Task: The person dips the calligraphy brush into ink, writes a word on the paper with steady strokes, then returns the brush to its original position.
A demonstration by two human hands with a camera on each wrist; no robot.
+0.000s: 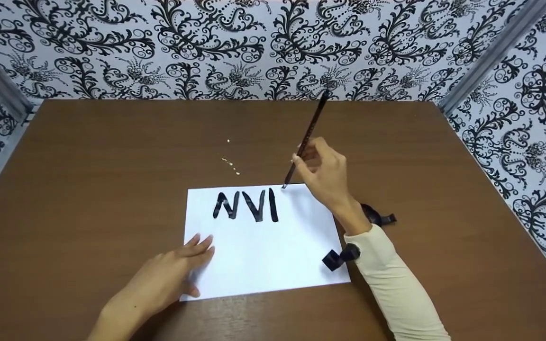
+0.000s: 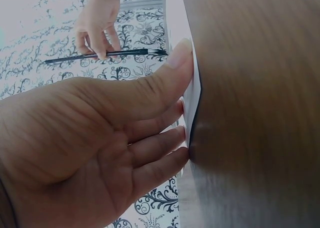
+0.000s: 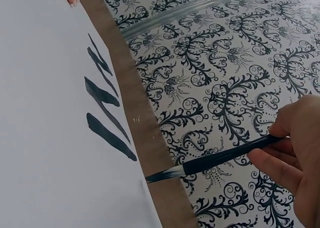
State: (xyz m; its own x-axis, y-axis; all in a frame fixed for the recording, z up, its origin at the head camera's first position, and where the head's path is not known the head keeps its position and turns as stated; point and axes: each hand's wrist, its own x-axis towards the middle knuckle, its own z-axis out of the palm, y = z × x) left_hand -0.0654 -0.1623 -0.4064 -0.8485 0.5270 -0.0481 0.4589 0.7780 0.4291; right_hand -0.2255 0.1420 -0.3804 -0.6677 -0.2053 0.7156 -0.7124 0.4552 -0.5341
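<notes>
A white sheet of paper point(image 1: 263, 255) lies on the table with bold black painted strokes point(image 1: 247, 206) along its upper part, reading like "NVI". Between its thumb and fingers my right hand point(image 1: 326, 173) holds a dark paintbrush point(image 1: 310, 128) by the handle, tilted. The brush's bristles point(image 3: 165, 174), white near the ferrule and dark at the tip, are right at the paper's top edge, to the right of the last stroke. Fingers extended, my left hand point(image 1: 161, 274) rests on the paper's lower left edge; the thumb point(image 2: 172, 71) also touches the sheet there.
The brown wooden table point(image 1: 88, 189) spreads out around the paper. Small pale specks point(image 1: 231, 164) lie beyond the sheet. A black wrist strap and mount point(image 1: 341, 258) sits on the right wrist over the paper's right edge. Black-and-white patterned panels point(image 1: 206, 47) stand behind the table.
</notes>
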